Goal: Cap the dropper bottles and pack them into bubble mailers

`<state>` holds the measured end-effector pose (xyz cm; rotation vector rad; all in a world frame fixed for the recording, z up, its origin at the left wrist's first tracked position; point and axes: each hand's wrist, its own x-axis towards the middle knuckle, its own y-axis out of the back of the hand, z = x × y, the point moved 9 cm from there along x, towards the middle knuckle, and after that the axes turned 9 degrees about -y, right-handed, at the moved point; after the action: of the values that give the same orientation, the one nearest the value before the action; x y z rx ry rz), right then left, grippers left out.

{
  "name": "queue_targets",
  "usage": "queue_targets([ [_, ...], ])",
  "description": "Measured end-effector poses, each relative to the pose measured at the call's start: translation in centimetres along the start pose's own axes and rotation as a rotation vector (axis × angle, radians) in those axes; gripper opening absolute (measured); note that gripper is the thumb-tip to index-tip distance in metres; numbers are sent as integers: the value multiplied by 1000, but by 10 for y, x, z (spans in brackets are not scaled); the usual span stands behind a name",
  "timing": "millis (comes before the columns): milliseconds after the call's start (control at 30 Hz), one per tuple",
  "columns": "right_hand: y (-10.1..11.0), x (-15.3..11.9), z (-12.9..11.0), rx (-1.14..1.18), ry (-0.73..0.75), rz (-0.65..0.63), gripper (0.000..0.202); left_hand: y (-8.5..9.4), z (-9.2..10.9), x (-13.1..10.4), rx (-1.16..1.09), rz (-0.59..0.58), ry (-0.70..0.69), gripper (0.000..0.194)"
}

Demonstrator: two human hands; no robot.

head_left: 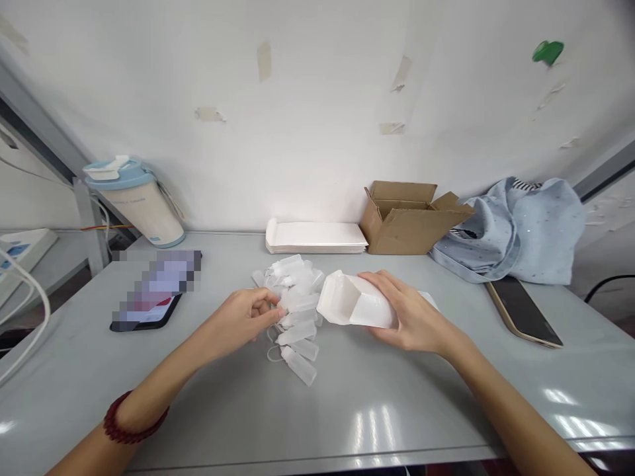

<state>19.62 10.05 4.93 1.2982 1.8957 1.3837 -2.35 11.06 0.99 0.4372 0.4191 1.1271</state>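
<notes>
Small translucent plastic bottles (299, 369) with white caps lie in a loose pile at the middle of the table, some with thin loops at the cap end. My left hand (251, 314) reaches in from the left of the pile, thumb and fingers pinched on the cap end of one small bottle (297, 318). To the right of the pile, my right hand (404, 311) is wrapped round a white cardboard box (370, 301). The box is tilted, its open end and flaps facing the pile. Its far end is partly hidden by my hand.
Flat white boxes (317, 237) are stacked against the wall beside an open brown carton (411, 228). A blue cloth bag (536, 231) and a phone (524, 312) lie right. A tumbler (143, 205) and another phone (159, 291) are left. The table's front edge (317, 466) runs below.
</notes>
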Motion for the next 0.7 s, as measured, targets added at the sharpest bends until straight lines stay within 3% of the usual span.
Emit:
queue_targets([
  [233, -7, 2, 1, -80, 13, 20, 60, 2, 8, 1, -34, 48, -85, 25],
  [467, -9, 2, 1, -100, 0, 23, 60, 19, 26, -7, -54, 149, -167, 26],
  [700, -18, -3, -21, -79, 46, -1, 67, -5, 50, -10, 132, 194, -392, 24],
])
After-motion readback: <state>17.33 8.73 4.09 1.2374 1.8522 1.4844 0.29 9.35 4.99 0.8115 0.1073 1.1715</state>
